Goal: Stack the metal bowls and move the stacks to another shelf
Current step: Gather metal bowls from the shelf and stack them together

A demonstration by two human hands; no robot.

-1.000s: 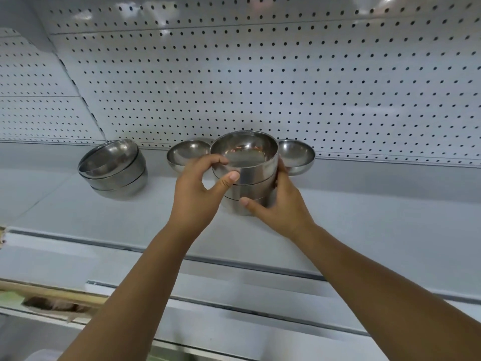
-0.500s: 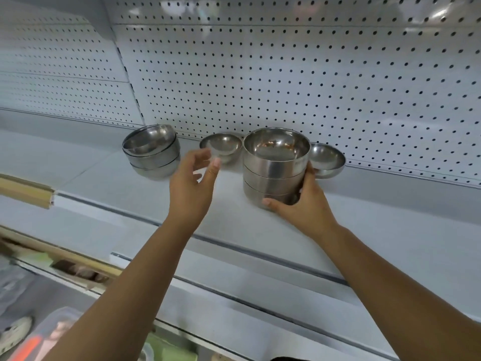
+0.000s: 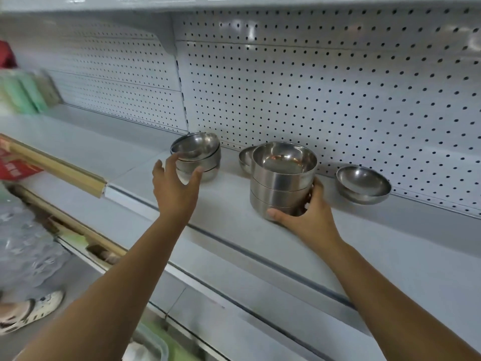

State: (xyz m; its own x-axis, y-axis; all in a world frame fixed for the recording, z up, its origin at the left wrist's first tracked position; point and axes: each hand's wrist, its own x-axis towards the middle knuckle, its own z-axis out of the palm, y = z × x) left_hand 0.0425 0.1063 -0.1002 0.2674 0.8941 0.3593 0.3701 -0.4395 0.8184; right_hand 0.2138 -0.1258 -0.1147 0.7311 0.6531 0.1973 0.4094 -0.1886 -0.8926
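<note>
Head view: a stack of metal bowls (image 3: 283, 178) stands upright a little right of the frame's middle, over the grey shelf (image 3: 234, 212); its sides show three bowls nested one in another. The right hand (image 3: 309, 217) grips it at the base, with the thumb laid across the front of the lowest bowl and the fingers curled round its right side. The hand hides part of the base, so I cannot tell whether the stack rests on the shelf. Just behind it on the left, a single bowl (image 3: 245, 158) peeps out, mostly hidden.

Left of the middle, a second stack (image 3: 205, 155) sits near the back wall, its top bowl tilted toward the camera. The left hand (image 3: 174, 188) is in front of this second stack, fingers and thumb spread wide and holding nothing. The fingertips overlap the bowls in the picture, but I cannot tell whether they touch.

At the right, well apart from the gripped stack, a lone bowl (image 3: 363, 185) lies tilted at the foot of the pegboard wall (image 3: 338, 87).

Further out, a tan strip (image 3: 57, 168) edges the shelf at the left of the frame. Blurred green packs (image 3: 23, 95) sit in the upper left, and a light shoe (image 3: 36, 311) shows in the lower left
</note>
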